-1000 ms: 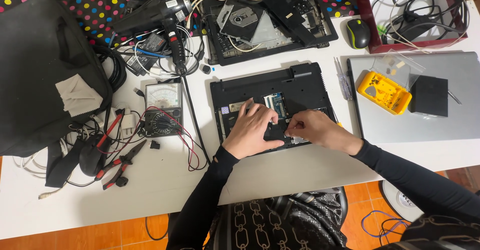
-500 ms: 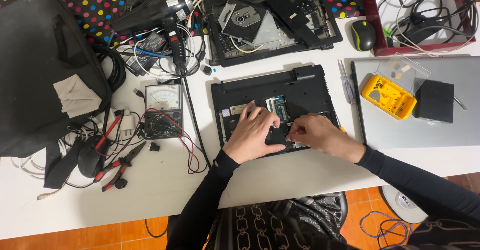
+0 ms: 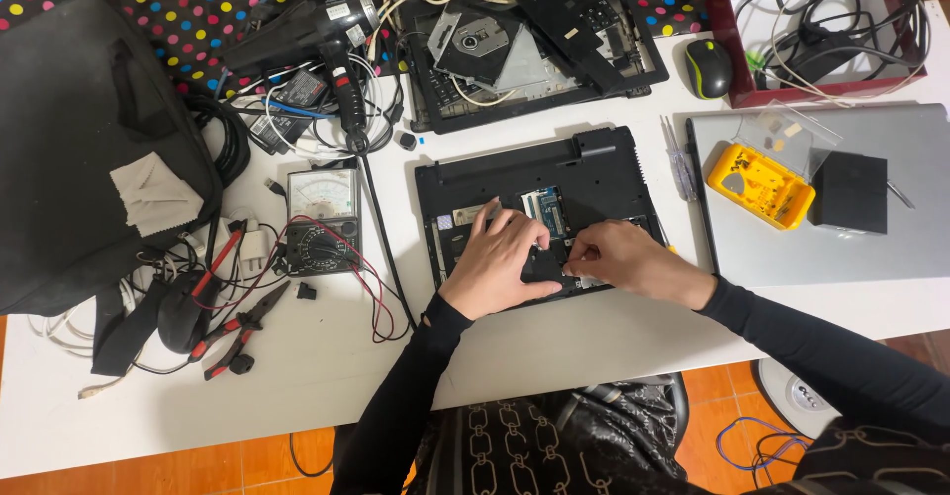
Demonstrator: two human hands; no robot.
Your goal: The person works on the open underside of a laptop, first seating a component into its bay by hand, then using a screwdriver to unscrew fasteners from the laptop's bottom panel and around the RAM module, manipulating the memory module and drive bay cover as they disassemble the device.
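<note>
The left hand (image 3: pixel 500 262) lies flat, fingers spread, on the upturned black laptop base (image 3: pixel 539 213) at the table's (image 3: pixel 594 342) near middle. The right hand (image 3: pixel 618 257) pinches a small part at the open bay; what exactly it grips cannot be told. Pressing the base down firmly while working the part with gentle, level fingertip force seems best. Since half a second ago, both hands have barely shifted. Left sits an analog multimeter (image 3: pixel 322 220), right a yellow screw case (image 3: pixel 764 184).
</note>
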